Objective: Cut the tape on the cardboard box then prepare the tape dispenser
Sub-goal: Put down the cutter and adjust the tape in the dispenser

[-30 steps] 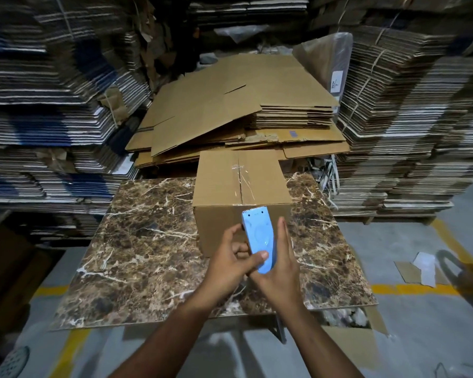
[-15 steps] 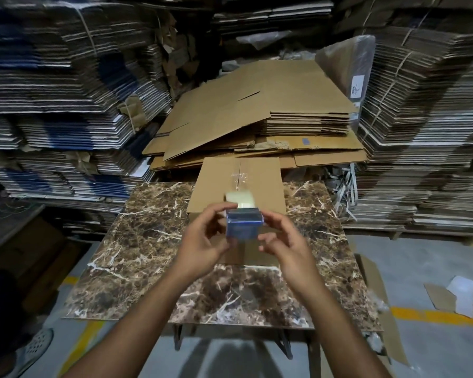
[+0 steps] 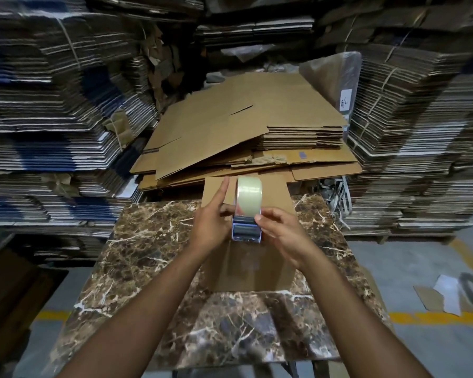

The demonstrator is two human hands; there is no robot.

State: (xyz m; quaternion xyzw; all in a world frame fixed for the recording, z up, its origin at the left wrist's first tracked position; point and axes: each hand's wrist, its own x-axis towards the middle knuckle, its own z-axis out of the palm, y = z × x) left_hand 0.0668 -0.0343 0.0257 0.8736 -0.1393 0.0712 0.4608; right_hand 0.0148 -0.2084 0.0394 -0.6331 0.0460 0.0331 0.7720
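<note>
A blue tape dispenser [image 3: 246,231] with a roll of clear tape [image 3: 248,194] on top is held up in front of me, above the brown cardboard box [image 3: 253,266]. The box stands on the marble table [image 3: 148,241]. My left hand [image 3: 212,219] grips the dispenser's left side, its index finger stretched up beside the roll. My right hand [image 3: 280,233] pinches the dispenser's right side with thumb and fingers. The hands and dispenser hide the box's top seam.
A pile of flattened brown cartons [image 3: 246,132] lies behind the table. Tall stacks of flat cardboard [image 3: 52,118] rise on the left, and another tall cardboard stack [image 3: 421,132] on the right. Cardboard and paper scraps [image 3: 443,293] lie on the grey floor by a yellow line [image 3: 434,317].
The dispenser has been turned from blade-up to roll-up and lifted higher over the box. Both hands shifted to its sides. My view has moved closer and lower.
</note>
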